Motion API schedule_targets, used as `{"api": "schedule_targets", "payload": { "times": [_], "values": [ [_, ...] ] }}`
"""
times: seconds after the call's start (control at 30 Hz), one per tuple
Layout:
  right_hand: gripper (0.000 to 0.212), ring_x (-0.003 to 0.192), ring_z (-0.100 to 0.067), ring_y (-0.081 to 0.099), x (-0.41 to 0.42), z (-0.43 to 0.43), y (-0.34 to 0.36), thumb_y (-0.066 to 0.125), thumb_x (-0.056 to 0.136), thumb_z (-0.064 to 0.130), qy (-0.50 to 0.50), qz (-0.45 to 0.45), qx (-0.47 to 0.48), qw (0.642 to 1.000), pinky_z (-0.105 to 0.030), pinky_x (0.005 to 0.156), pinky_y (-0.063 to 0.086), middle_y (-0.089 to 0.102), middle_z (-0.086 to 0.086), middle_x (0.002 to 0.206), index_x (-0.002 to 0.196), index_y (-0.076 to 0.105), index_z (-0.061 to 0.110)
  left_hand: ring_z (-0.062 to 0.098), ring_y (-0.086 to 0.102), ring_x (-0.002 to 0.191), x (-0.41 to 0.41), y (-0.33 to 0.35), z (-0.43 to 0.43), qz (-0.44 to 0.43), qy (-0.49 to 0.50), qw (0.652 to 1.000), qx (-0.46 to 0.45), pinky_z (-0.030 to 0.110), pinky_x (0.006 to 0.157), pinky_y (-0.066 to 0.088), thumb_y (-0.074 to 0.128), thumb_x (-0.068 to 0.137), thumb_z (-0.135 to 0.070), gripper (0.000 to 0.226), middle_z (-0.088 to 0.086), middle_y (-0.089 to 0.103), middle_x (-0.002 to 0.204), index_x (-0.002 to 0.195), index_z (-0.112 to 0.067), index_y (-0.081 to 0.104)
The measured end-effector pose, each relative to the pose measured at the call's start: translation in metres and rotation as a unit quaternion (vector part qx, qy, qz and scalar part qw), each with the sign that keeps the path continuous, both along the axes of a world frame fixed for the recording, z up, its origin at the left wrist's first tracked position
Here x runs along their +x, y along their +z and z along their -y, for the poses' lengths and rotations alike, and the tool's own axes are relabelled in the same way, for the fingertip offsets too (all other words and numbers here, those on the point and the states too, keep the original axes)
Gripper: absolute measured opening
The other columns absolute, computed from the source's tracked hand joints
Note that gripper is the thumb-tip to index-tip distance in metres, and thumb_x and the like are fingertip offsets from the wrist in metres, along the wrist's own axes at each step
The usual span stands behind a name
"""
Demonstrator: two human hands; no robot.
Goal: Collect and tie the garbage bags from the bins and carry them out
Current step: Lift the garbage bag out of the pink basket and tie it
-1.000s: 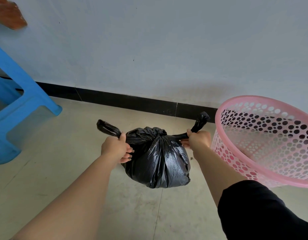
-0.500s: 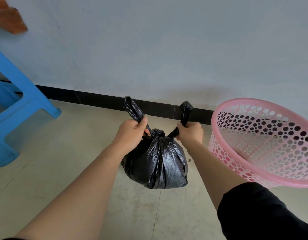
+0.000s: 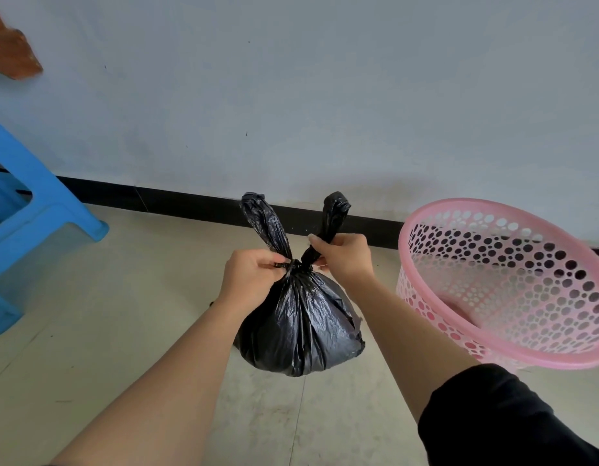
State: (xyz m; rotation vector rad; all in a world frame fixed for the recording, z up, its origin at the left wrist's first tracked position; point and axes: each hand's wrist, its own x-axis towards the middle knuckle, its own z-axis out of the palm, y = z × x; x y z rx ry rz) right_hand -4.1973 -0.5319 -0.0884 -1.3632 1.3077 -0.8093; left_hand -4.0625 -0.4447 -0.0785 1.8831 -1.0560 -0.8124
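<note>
Black garbage bag (image 3: pixel 301 324) is centre frame, full and rounded, held between both hands in front of the wall. Can't tell whether its bottom touches the floor (image 3: pixel 89 331). The neck is cinched into a knot (image 3: pixel 294 264) on top. Two twisted tails stick up from it: left tail (image 3: pixel 262 220) leans left, right tail (image 3: pixel 335 213) is near upright.

Left hand (image 3: pixel 251 277): fingers (image 3: pixel 269 264) curled tight, pinching the base of the left tail right at the knot. Right hand (image 3: pixel 341 260): fingers (image 3: pixel 320 240) wrapped round the lower right tail, just above the knot. Both are closed on plastic.

Delta vs 1 s ago: the tails were pulled out sideways then, with the hands spread either side of the bag. Half a second ago the hands had come in and the tails pointed up. Now the hands are nearly together at the knot and the tails stand taller. The bag sits in about the same spot.

Surroundings: pink perforated bin (image 3: pixel 486 202) just right of the bag, beside the right forearm, mouth seen from above. Black sleeve (image 3: pixel 493 415) on that arm. Blue stool (image 3: pixel 39 210) well to the left, near the pale wall (image 3: pixel 325 95) with its black skirting (image 3: pixel 190 201). Brown wooden piece (image 3: pixel 12 55) at top left. Bin and stool unchanged.
</note>
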Motion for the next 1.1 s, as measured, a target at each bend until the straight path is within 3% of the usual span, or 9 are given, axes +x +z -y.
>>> {"api": "schedule_targets", "payload": {
  "times": [0.13,0.23,0.33,0.5,0.57,0.63,0.77,0.97,1.1],
  "values": [
    [0.053,0.061,-0.019,0.045,0.002,-0.001,0.009,0.062,0.089,0.043,0.004,-0.005,-0.009,1.0,-0.031,0.061,0.038,0.057,-0.01,0.068,0.082,0.066,-0.01,0.01,0.069,0.085,-0.005,-0.002,0.002,-0.033,0.008,0.999,-0.028,0.022,0.084,0.05,0.075,0.078,-0.004,0.018,-0.003,0.074,0.087,0.089,-0.019,0.076],
    [0.055,0.055,-0.016,0.034,0.004,-0.003,0.018,0.05,0.091,0.053,0.024,0.005,0.01,1.0,-0.03,0.061,0.029,0.041,-0.006,0.06,0.06,0.042,0.008,0.015,0.069,0.077,-0.009,-0.004,0.005,-0.039,0.019,0.999,-0.028,0.031,0.085,0.053,0.076,0.076,-0.001,0.017,0.002,0.073,0.081,0.075,-0.015,0.068],
    [0.055,0.062,-0.017,0.043,0.01,-0.006,0.029,0.047,0.078,0.07,0.06,0.031,0.02,0.997,-0.034,0.067,0.035,0.047,-0.007,0.066,0.071,0.05,0.016,0.024,0.071,0.081,-0.01,-0.007,0.009,-0.061,0.042,0.997,-0.031,0.043,0.087,0.054,0.078,0.074,0.001,0.031,0.007,0.074,0.085,0.07,-0.014,0.05],
    [0.096,0.074,-0.029,0.058,0.016,-0.011,0.038,0.056,0.06,0.085,0.109,0.065,-0.005,0.992,-0.041,0.075,0.047,0.068,-0.019,0.085,0.091,0.064,-0.006,0.022,0.072,0.081,-0.013,-0.009,0.01,-0.06,0.054,0.996,-0.03,0.046,0.086,0.054,0.08,0.073,-0.002,0.038,0.005,0.075,0.084,0.069,-0.016,0.044],
    [0.074,0.066,-0.033,0.053,0.017,-0.011,0.041,0.069,0.064,0.071,0.117,0.068,-0.041,0.99,-0.041,0.066,0.047,0.064,-0.017,0.071,0.072,0.061,-0.002,0.02,0.071,0.081,-0.015,-0.008,0.01,-0.063,0.053,0.996,-0.029,0.044,0.087,0.054,0.08,0.072,-0.002,0.038,0.005,0.074,0.084,0.07,-0.016,0.045],
    [0.052,0.056,-0.019,0.039,0.019,-0.01,0.039,0.082,0.066,0.048,0.124,0.046,-0.078,0.988,-0.026,0.052,0.032,0.045,-0.007,0.061,0.053,0.045,0.014,0.017,0.071,0.081,-0.016,-0.008,0.011,-0.06,0.051,0.997,-0.025,0.039,0.086,0.054,0.081,0.071,-0.004,0.038,0.003,0.074,0.081,0.07,-0.015,0.045],
    [0.026,0.081,-0.023,0.05,0.025,-0.006,0.032,0.077,0.075,0.027,0.061,-0.044,-0.161,0.984,-0.025,0.057,0.033,0.056,-0.013,0.073,0.061,0.062,0.01,0.014,0.069,0.08,-0.018,-0.008,0.013,-0.054,0.047,0.997,-0.014,0.032,0.081,0.052,0.082,0.07,-0.007,0.036,-0.002,0.072,0.077,0.072,-0.015,0.047],
    [0.05,0.064,-0.018,0.042,0.017,0.001,0.044,0.077,0.077,0.02,0.015,-0.049,-0.173,0.984,-0.019,0.044,0.025,0.044,-0.008,0.069,0.043,0.042,0.015,0.017,0.067,0.085,-0.014,-0.015,0.008,-0.041,-0.024,0.998,0.042,0.036,0.082,0.053,0.079,0.069,-0.006,0.043,-0.001,0.07,0.09,0.105,-0.02,0.06],
    [0.048,0.078,-0.017,0.042,0.018,-0.005,0.053,0.077,0.077,0.02,0.054,-0.046,-0.149,0.986,-0.029,0.055,0.026,0.04,-0.002,0.067,0.047,0.042,0.008,0.007,0.061,0.071,-0.017,-0.017,0.003,0.031,-0.059,0.997,0.049,0.016,0.061,0.042,0.078,0.077,-0.028,0.015,-0.009,0.066,0.073,0.086,-0.02,0.068]
  ]
}}
